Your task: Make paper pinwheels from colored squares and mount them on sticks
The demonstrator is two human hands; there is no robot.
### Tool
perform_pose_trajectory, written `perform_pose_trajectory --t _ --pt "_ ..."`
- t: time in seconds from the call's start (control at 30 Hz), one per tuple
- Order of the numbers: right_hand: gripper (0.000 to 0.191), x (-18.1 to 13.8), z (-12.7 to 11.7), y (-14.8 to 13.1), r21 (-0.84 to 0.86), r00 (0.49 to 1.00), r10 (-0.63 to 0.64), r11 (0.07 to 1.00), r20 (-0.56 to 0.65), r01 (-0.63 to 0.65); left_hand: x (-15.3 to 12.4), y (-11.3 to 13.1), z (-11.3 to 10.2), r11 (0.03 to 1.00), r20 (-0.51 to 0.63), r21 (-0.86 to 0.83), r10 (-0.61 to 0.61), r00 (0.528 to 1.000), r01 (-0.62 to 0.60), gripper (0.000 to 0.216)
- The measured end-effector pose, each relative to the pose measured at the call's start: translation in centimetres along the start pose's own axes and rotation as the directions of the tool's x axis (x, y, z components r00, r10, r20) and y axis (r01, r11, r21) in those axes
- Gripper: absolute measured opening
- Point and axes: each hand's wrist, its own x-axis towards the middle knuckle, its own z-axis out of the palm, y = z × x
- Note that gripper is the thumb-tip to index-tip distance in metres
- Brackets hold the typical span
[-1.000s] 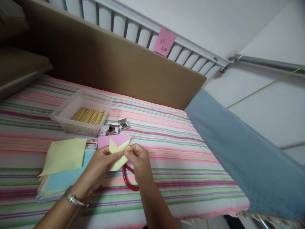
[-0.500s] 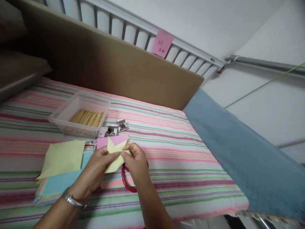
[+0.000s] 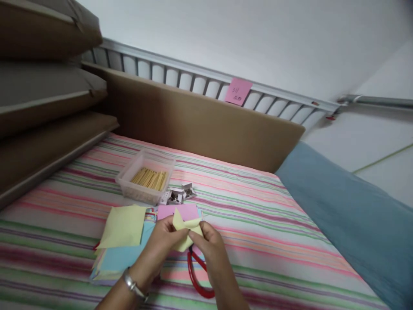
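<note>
Both hands pinch a small folded yellow paper piece (image 3: 181, 230) just above the striped cloth. My left hand (image 3: 163, 245), with a metal bracelet on its wrist, grips the piece's left side. My right hand (image 3: 211, 249) grips its right side with thumb and fingers closed. Red-handled scissors (image 3: 197, 277) lie on the cloth right under my hands, partly hidden by them. A pink paper square (image 3: 180, 211) lies flat just beyond the yellow piece.
A stack of coloured paper sheets (image 3: 121, 239), yellow on top, lies at the left. A clear plastic tub of wooden sticks (image 3: 146, 176) and small open boxes of metal bits (image 3: 179, 194) sit behind. A brown board (image 3: 200, 122), white railing and blue cloth (image 3: 348, 215) border the striped surface.
The camera has tilted up and swung left, so my hands sit lower in view. Both hands keep hold of the yellow piece and have drawn closer together on it.
</note>
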Motion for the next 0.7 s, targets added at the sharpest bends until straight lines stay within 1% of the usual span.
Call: perform_pose_trajectory --t 0.07,0.13,0.27,0.4,0.57,0.7 --pt "0.027 0.1 -0.1 0.1 -0.023 0.999 -0.022 0.999 -0.029 0.022 0.0 0.0 0.0 1.000 0.009 0.015 0.020 1.000 -0.020 0.027" --pt "0.028 0.1 -0.2 0.0 -0.051 0.999 -0.034 0.998 -0.032 0.032 -0.1 0.2 0.1 0.999 0.000 0.036 0.028 1.000 -0.028 0.028" --pt "0.023 -0.3 -0.1 -0.8 -0.123 0.999 -0.029 0.992 0.024 0.032 -0.2 0.4 0.1 0.997 0.007 0.071 0.017 1.000 -0.017 0.033" --pt "0.019 -0.6 -0.1 -1.1 -0.085 0.999 -0.022 0.996 0.040 0.026 -0.2 0.3 0.1 0.999 0.007 0.051 0.005 1.000 -0.006 0.037" --pt "0.016 -0.4 -0.2 -0.5 -0.055 0.999 -0.015 0.998 0.045 0.017 -0.4 0.4 -0.1 1.000 0.018 -0.011 -0.007 1.000 0.007 0.037" --pt "0.021 -0.4 -0.1 -0.6 -0.032 0.998 -0.022 0.999 0.054 0.023 -0.3 0.5 -0.3 1.000 0.015 0.006 -0.004 1.000 0.004 0.033"
